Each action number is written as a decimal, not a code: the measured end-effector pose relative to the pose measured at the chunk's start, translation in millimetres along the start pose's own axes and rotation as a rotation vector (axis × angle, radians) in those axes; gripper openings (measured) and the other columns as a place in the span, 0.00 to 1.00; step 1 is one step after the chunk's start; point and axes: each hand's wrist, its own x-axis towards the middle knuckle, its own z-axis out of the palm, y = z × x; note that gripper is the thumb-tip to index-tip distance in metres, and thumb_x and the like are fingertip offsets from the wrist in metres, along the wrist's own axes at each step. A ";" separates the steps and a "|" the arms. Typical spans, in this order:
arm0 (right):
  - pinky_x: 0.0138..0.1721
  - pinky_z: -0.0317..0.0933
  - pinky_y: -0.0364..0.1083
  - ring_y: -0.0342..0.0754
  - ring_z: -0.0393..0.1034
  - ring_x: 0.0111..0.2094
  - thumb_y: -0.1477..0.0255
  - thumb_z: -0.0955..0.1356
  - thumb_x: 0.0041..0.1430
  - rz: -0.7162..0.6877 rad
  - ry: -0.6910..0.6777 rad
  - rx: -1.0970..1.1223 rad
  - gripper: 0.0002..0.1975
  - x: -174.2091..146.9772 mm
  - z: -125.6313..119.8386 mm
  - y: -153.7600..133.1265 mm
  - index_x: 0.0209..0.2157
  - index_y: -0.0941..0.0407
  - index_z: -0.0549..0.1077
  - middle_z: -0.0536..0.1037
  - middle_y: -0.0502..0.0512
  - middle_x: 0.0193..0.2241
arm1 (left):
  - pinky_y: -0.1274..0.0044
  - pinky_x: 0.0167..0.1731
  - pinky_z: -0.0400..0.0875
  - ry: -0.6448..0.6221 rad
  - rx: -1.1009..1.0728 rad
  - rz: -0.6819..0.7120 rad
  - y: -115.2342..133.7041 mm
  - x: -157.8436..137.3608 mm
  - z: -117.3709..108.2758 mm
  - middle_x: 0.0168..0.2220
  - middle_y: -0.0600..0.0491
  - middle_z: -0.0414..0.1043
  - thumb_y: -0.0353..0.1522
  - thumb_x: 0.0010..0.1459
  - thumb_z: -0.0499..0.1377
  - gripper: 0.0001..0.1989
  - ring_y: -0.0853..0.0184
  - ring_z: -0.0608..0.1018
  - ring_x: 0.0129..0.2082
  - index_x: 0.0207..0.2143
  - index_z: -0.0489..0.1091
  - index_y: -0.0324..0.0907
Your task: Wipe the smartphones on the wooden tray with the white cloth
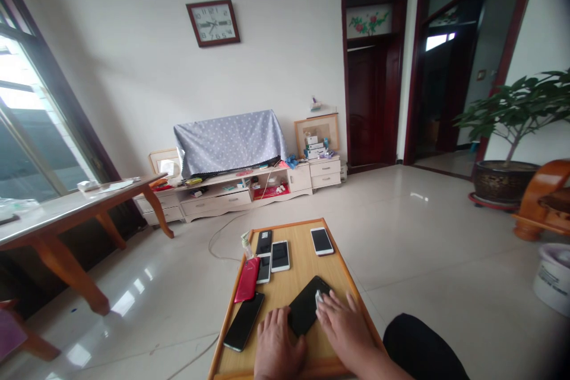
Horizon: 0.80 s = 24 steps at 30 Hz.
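Note:
A large black smartphone (306, 310) lies slantwise, screen up, on a small wooden table (296, 261). My left hand (278, 344) grips its lower left corner between fingers and thumb. Over its right side, my right hand (342, 323) presses a small crumpled white wipe (318, 297) to the screen under its fingertips; most of the wipe is hidden. To the left of my left hand lies another black smartphone (244, 320). Beyond it are a red phone (247, 279), a white phone (263, 268) partly under its edge, and a second white phone (280, 256).
At the far edge lie a dark phone (264, 242) and, on the right, a white phone (321, 241). A clear pump bottle (247, 246) stands at the left rim. My dark-clothed knee (421, 344) is right of the table. A cable (211, 237) runs over the floor.

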 end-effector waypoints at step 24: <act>0.67 0.35 0.67 0.61 0.54 0.67 0.55 0.53 0.71 0.022 -0.070 0.063 0.27 0.1 16.9 -31.3 0.60 0.48 0.71 0.68 0.54 0.62 | 0.70 0.57 0.53 -0.008 -0.008 -0.002 -3.3 0.1 0.9 0.54 0.49 0.70 0.39 0.54 0.57 0.25 0.59 0.68 0.56 0.55 0.66 0.46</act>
